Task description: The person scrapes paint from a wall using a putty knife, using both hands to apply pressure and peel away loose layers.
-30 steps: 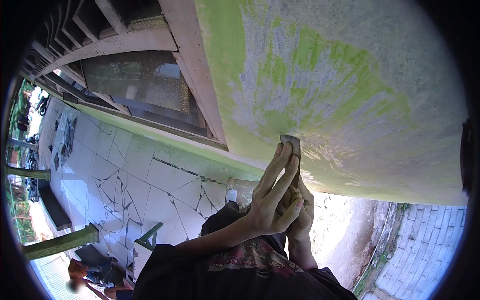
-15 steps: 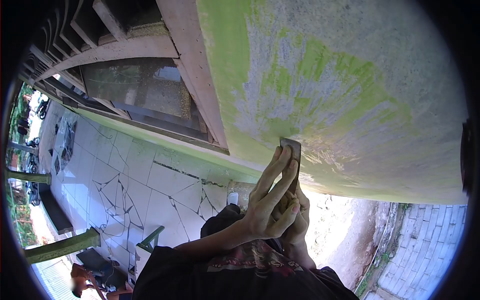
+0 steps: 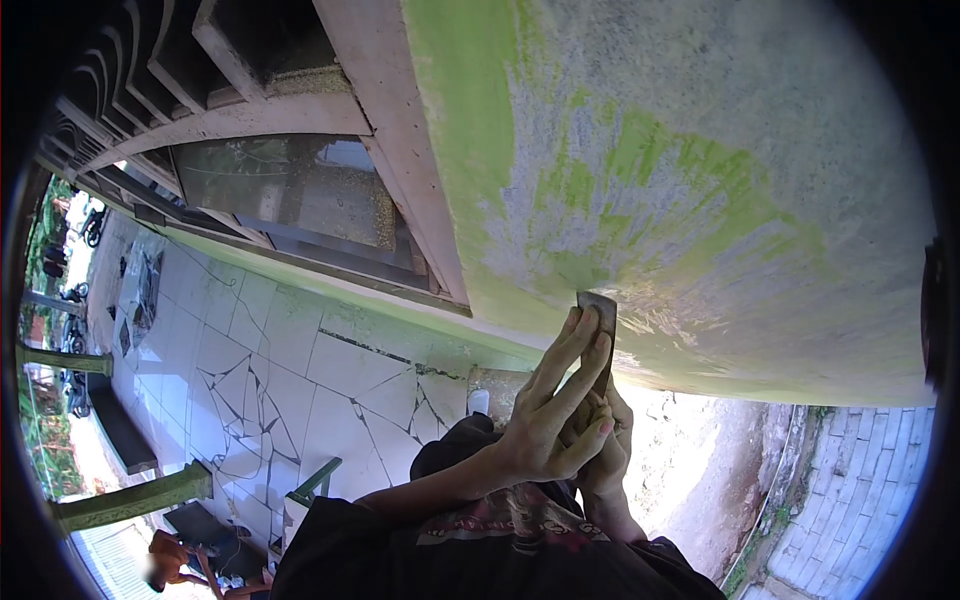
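Our left hand presses stretched fingers on the scraper; our right hand has fingers closed around its lower part, beside the green wall.

The flat tool and window frame now appear lower and farther right

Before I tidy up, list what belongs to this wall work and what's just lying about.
In the job:
- scraper, left hand on its blade, right hand behind
- patchy green wall

Apparently not:
- crumpled sheeting
- motorcycles
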Tool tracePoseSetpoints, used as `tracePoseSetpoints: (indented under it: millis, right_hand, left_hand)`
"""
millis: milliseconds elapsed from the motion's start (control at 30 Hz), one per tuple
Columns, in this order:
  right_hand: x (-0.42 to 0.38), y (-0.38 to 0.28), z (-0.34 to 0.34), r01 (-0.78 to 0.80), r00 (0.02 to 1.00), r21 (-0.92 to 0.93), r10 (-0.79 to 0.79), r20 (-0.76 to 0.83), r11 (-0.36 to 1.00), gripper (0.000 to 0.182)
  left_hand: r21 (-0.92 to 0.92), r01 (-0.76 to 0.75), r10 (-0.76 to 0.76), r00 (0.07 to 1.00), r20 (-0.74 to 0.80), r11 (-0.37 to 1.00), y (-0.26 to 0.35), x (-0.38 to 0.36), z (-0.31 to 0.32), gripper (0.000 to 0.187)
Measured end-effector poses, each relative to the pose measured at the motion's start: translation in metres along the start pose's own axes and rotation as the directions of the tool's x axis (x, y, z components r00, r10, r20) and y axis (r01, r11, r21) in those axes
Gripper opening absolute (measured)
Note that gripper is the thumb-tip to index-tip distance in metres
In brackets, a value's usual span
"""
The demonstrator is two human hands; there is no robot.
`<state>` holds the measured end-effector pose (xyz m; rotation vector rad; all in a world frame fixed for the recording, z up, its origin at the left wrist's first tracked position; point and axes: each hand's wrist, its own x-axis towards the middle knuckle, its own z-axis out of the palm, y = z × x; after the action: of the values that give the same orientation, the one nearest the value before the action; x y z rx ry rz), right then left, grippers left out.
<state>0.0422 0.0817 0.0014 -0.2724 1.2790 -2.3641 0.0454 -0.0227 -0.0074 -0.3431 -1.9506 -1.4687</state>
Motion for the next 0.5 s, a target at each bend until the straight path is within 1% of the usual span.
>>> tracePoseSetpoints:
  millis: [67, 100, 133, 200, 267, 300, 333, 400, 433, 467, 500]
  right_hand:
    - [0.000, -0.003, 0.002, -0.023, 1.000, 0.055, 0.023, -0.003, 0.998, 0.057]
    - [0.001, -0.001, 0.002, -0.037, 0.999, 0.034, 0.037, 0.017, 0.999, 0.059]
    - [0.002, 0.001, 0.012, -0.005, 0.999, -0.039, 0.003, -0.044, 0.999, 0.062]
    - [-0.005, 0.013, 0.003, -0.012, 0.999, -0.076, 0.008, -0.042, 0.997, 0.064]
    - [-0.002, 0.006, 0.003, -0.032, 0.999, 0.007, 0.032, -0.015, 0.999, 0.063]
    - [-0.005, 0.005, -0.004, -0.036, 0.999, 0.006, 0.036, -0.010, 0.999, 0.062]
    - [-0.002, -0.004, 0.002, -0.065, 0.997, -0.008, 0.065, -0.050, 0.998, 0.061]
    - [-0.001, -0.001, -0.005, -0.059, 0.998, -0.023, 0.059, 0.016, 0.998, 0.060]
    - [-0.002, 0.002, -0.002, -0.034, 0.999, -0.045, 0.033, -0.021, 0.998, 0.059]
    - [-0.004, 0.008, 0.006, -0.017, 0.998, -0.065, 0.013, -0.059, 0.998, 0.058]
    - [-0.003, 0.010, 0.013, 0.067, 0.994, -0.165, -0.080, -0.071, 0.984, 0.053]
  left_hand:
    - [-0.007, 0.014, -0.014, 1.000, 0.003, 1.000, -0.002, 0.000, -0.001, 0.063]
    - [-0.019, -0.006, 0.006, 1.000, -0.011, 1.000, -0.001, 0.004, -0.006, 0.062]
    - [-0.031, -0.025, 0.024, 0.999, -0.026, 0.999, 0.000, 0.007, -0.011, 0.062]
    - [-0.029, -0.033, 0.032, 0.999, -0.020, 0.999, 0.000, 0.007, -0.017, 0.061]
    - [0.030, 0.000, 0.000, 1.000, 0.016, 1.000, 0.004, 0.007, -0.013, 0.061]
    - [0.019, -0.003, 0.002, 1.000, 0.024, 1.000, 0.001, 0.003, -0.007, 0.062]
    - [0.016, -0.015, 0.014, 1.000, 0.028, 1.000, 0.000, 0.002, -0.006, 0.062]
    - [0.020, -0.010, 0.010, 1.000, 0.014, 1.000, -0.001, 0.000, -0.002, 0.063]
    - [-0.020, -0.012, 0.012, 1.000, -0.005, 1.000, -0.002, 0.001, -0.006, 0.063]
    - [-0.022, -0.005, 0.005, 1.000, -0.009, 1.000, 0.000, 0.003, -0.011, 0.063]
    - [-0.035, -0.003, 0.003, 1.000, -0.006, 0.999, 0.003, 0.006, -0.015, 0.063]
